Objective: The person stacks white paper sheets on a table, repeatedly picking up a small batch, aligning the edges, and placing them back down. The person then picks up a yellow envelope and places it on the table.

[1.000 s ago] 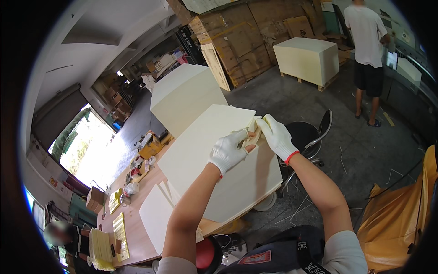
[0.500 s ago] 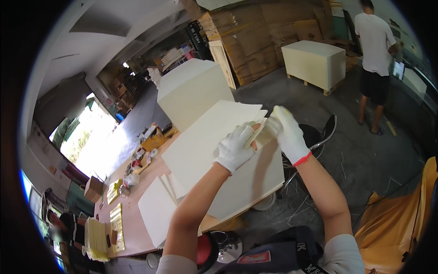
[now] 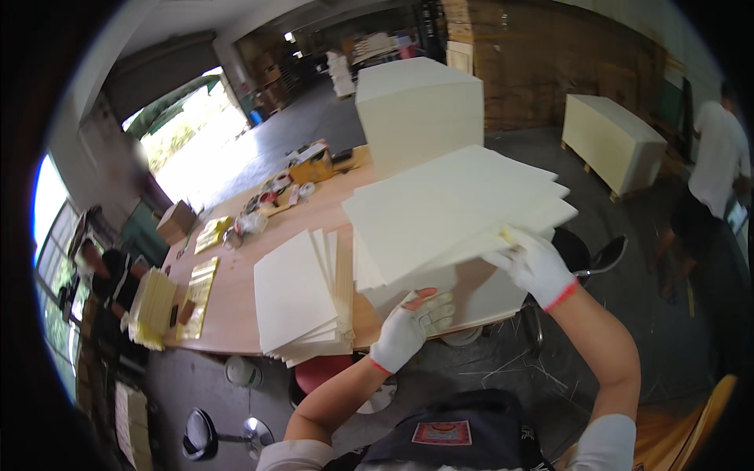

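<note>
Large cream-white sheets (image 3: 448,208) lie fanned out at the right end of the table, overlapping a lower pile of like sheets. My right hand (image 3: 540,271), in a white knit glove with a red cuff, grips the near right edge of the upper sheets, thumb on top. My left hand (image 3: 412,328), gloved with a bare thumb tip showing, is just off the near edge of the lower pile. Its fingers are spread and nothing is in them. To its left is a smaller fanned stack of cream sheets (image 3: 297,294) on the tabletop.
The wooden table (image 3: 228,314) carries yellow packets (image 3: 200,290), tape rolls and a yellow box (image 3: 312,166). Behind it rises a tall block of cream sheets (image 3: 420,118). Another block on a pallet (image 3: 613,145) and a person (image 3: 715,157) are at right; another person sits at far left.
My left hand has come away from the sheets toward me and opened. My right hand has moved down onto their near edge. The view has swung, shifting the table's far stack rightward.
</note>
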Demonstrator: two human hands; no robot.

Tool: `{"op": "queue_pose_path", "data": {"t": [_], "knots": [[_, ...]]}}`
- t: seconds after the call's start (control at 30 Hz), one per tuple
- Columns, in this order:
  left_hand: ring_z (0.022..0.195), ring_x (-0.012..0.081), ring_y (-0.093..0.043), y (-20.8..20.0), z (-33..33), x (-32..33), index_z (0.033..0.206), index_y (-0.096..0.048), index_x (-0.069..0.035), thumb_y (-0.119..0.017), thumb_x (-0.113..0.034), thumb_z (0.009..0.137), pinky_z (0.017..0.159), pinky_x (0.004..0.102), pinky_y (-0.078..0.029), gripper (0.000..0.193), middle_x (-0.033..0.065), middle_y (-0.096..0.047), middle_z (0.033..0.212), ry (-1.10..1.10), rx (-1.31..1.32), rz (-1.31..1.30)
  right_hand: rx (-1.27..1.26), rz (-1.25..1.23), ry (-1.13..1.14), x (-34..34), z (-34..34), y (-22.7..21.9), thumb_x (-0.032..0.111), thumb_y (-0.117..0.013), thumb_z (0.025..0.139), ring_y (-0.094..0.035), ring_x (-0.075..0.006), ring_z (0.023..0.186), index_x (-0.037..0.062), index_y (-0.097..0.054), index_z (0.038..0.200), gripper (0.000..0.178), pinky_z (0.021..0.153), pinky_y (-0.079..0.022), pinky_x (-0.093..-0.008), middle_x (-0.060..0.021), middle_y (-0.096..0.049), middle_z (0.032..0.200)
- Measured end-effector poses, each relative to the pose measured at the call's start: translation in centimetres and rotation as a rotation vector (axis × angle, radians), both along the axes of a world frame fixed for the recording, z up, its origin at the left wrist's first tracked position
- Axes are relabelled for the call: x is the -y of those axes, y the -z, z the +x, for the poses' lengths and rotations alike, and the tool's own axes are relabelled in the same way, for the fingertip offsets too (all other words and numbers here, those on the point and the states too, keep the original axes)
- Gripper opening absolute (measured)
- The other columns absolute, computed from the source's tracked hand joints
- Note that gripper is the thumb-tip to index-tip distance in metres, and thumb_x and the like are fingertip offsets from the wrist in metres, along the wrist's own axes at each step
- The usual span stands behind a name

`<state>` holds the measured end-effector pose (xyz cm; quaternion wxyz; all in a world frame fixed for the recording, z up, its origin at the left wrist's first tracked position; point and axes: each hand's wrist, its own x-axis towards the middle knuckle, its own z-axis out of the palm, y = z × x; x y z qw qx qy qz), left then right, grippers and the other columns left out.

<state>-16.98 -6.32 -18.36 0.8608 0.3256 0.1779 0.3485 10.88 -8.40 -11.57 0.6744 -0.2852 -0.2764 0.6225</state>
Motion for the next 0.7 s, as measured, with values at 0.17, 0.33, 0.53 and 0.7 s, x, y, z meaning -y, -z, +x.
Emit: {"op": "queue_pose_path", "data": {"t": [0.17,0.33,0.53,0.7], "knots": [[0.131,0.0298,-0.055,-4.5,-3.2,1.3,0.149,-0.043,-0.004,-0.043,-0.053,0.103,0.107,0.0429,-0.048,0.067,0.0156,-0.054,0.146,-0.067,0.182,-0.224,0.033,-0.264,0.143,8.3,1.8,-1.7,0.016,-0.056,0.102,-0.063,-0.0313,0.118,-0.0016,-0.055,0.129,0.033,0.097,-0.059,-0.0502,-0.0139,-0.06,0.127],[0.114,0.0255,-0.064,-6.9,-4.4,2.4,0.139,-0.051,-0.001,-0.064,-0.024,0.097,0.096,0.0395,-0.053,0.049,0.0137,-0.062,0.129,-0.115,-0.352,-0.044,0.296,-0.283,0.072,12.4,2.6,-3.7,0.016,-0.053,0.102,-0.069,-0.029,0.11,-0.0062,-0.053,0.131,0.037,0.077,-0.066,-0.0414,-0.0177,-0.065,0.124],[0.109,0.0267,-0.068,-4.1,-9.0,4.4,0.135,-0.05,0.006,-0.061,-0.008,0.095,0.096,0.0396,-0.055,0.043,0.0153,-0.065,0.124,-0.417,-0.108,-0.106,0.147,-0.146,0.028,7.1,-1.6,-3.3,0.026,-0.056,0.103,-0.072,-0.033,0.101,-0.0045,-0.049,0.136,0.046,0.081,-0.065,-0.0442,-0.0206,-0.065,0.12],[0.115,0.0282,-0.063,-1.6,-14.7,3.9,0.138,-0.047,-0.001,-0.06,-0.014,0.096,0.1,0.0433,-0.053,0.046,0.0133,-0.063,0.12,-0.772,0.081,0.115,0.214,-0.177,-0.32,5.9,-6.1,-5.8,0.022,-0.054,0.103,-0.07,-0.0332,0.103,0.0,-0.04,0.145,0.05,0.087,-0.062,-0.0454,-0.0217,-0.064,0.12]]}}
